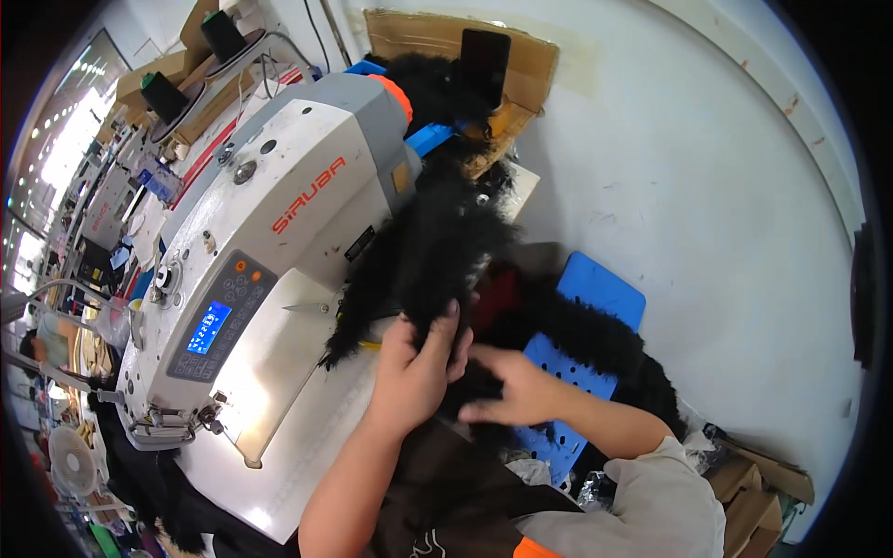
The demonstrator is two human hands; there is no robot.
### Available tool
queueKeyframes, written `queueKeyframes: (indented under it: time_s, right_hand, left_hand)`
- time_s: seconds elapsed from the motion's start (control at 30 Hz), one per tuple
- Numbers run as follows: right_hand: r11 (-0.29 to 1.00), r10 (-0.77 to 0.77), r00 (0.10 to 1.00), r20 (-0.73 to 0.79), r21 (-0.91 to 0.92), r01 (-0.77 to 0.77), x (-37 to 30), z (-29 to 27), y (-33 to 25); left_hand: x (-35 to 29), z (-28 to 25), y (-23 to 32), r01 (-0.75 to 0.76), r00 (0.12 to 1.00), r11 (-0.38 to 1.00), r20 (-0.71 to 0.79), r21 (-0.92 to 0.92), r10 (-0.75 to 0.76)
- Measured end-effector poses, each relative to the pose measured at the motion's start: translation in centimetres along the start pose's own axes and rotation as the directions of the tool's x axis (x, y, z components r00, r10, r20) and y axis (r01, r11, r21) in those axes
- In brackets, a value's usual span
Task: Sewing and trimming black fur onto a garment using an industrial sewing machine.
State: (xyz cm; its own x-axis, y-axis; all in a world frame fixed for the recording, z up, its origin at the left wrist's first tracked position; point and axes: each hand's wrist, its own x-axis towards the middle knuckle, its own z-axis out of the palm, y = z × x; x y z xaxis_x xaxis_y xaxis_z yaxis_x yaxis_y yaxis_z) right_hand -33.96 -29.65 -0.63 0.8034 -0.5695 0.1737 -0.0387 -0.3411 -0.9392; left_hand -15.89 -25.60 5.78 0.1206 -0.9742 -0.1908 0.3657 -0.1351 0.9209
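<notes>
A piece of black shaggy faux fur point(423, 246) hangs in front of me to the right of the sewing machine point(270, 205). My left hand point(419, 367) is closed round its lower end, thumb on top. Close by on the right, my right hand point(516, 386) has its thumb and fingers apart. Dark material lies behind that hand, and I cannot make out any contact with it. More black fur point(595, 339) is heaped to the right, with a dark red patch point(499, 298) beside it.
A blue perforated plastic seat or rack point(605, 293) stands under the fur heap. Behind are a cardboard sheet point(409, 30) and a dark phone-like slab point(485, 67). Thread cones point(163, 96) stand at the far left. A white wall point(726, 214) bounds the right, with cardboard boxes point(749, 493) below.
</notes>
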Motion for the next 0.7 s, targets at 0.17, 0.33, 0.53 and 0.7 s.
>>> queueKeyframes:
  time_s: [0.17,0.33,0.53,0.7]
  right_hand:
    - [0.858,0.162,0.98,-0.112,0.507,-0.084,1.9,-1.3,-1.4]
    - [0.728,0.253,0.964,-0.086,0.672,-0.132,3.3,-0.5,-3.3]
    - [0.687,0.364,0.914,-0.178,0.714,-0.134,3.4,0.2,-2.1]
    - [0.739,0.32,0.927,-0.194,0.663,-0.116,3.3,0.0,-3.7]
  left_hand:
    - [-2.7,0.3,-1.0,0.119,0.993,0.984,-0.03,0.134,-0.116]
    - [-4.0,-1.0,-3.6,0.181,0.982,0.983,0.052,0.038,-0.183]
    - [-5.7,-0.4,-5.0,0.091,0.993,0.98,0.06,0.178,-0.104]
    - [-6.4,-0.4,-5.4,0.062,0.996,0.991,0.052,0.123,-0.069]
